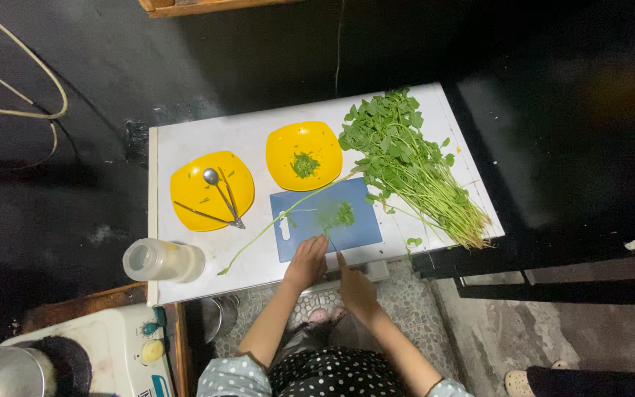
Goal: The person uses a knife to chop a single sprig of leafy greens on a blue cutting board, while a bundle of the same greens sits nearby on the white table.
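hands at a blue cutting board [347,231], chopped greens [340,215] on it.
left hand [307,262] lies flat, fingers loosely spread on the board's 6 o'clock edge; right hand [356,290] grips a knife handle, blade toward the greens at 12 o'clock.

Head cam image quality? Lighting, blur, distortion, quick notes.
Head view: white table brightly lit, dark surroundings nearly black; orange glare patch at upper right; wide-angle bending skews the table edges; left hand, right hand and cutting board fairly sharp.

Short pale sleeves with small dark dots; black lap garment with white dots; forearms bare.
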